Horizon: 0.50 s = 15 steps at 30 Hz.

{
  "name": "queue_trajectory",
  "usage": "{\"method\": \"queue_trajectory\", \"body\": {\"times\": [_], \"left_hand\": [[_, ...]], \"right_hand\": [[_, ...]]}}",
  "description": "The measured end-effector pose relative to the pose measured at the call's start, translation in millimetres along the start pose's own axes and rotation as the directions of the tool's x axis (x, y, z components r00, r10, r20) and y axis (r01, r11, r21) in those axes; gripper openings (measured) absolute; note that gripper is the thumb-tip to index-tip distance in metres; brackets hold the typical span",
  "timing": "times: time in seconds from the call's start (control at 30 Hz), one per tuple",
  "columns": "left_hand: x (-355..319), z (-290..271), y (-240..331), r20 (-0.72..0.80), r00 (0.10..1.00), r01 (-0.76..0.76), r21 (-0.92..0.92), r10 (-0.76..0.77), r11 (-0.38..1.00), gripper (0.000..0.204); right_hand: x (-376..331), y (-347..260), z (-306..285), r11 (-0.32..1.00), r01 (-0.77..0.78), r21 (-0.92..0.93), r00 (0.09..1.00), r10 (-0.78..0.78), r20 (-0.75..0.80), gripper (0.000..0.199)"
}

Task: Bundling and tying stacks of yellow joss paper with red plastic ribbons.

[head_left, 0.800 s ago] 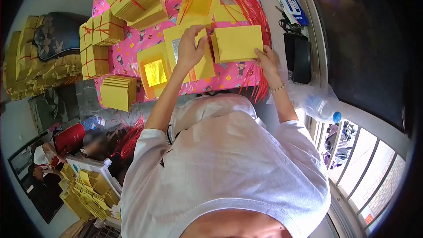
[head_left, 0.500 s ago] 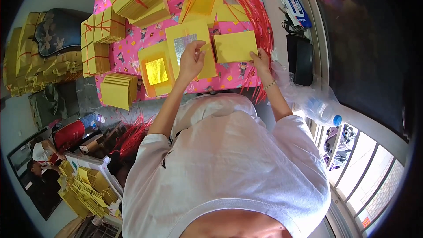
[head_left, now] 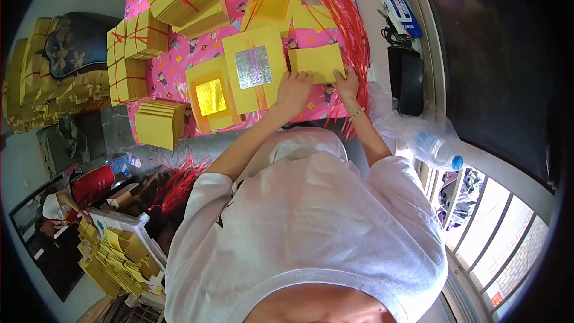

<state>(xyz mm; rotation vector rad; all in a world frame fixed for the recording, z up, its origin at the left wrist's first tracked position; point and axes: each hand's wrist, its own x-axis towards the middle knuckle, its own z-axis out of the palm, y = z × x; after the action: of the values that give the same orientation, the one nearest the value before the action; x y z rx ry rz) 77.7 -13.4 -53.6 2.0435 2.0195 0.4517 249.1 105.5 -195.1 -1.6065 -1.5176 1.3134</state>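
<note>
Just beyond my left hand (head_left: 295, 93), whose fingers touch its near edge, I see the yellow paper (head_left: 315, 61); whether they grip, I cannot tell. My right hand (head_left: 347, 84) pinches its right corner. Left of both lies a silver-patched sheet (head_left: 253, 68).

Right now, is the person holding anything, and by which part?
A yellow paper rectangle: the right hand pinches its lower right corner. The left hand is at its lower left; whether it grips cannot be told.

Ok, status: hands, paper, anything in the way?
Left hand at yellow paper's lower left corner. Right hand pinching its lower right corner. Red strips close on the right.
</note>
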Motion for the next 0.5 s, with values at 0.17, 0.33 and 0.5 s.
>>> {"method": "queue_trajectory", "body": {"times": [0.17,0.33,0.5], "left_hand": [[4,33,10,0.251,0.968,-0.12,0.348,0.031,0.93,0.037],[0,52,5,0.267,0.964,-0.111,0.403,-0.001,0.908,0.034],[5,55,6,0.333,0.942,-0.101,0.37,-0.031,0.923,0.033]], "right_hand": [[-6,-7,-1,0.978,0.128,-0.164,0.988,-0.14,-0.07,0.033],[-23,-51,-8,0.804,0.182,-0.566,0.967,-0.252,-0.046,0.039],[-15,-45,-14,0.875,0.06,-0.48,0.993,-0.103,-0.064,0.043]]}}
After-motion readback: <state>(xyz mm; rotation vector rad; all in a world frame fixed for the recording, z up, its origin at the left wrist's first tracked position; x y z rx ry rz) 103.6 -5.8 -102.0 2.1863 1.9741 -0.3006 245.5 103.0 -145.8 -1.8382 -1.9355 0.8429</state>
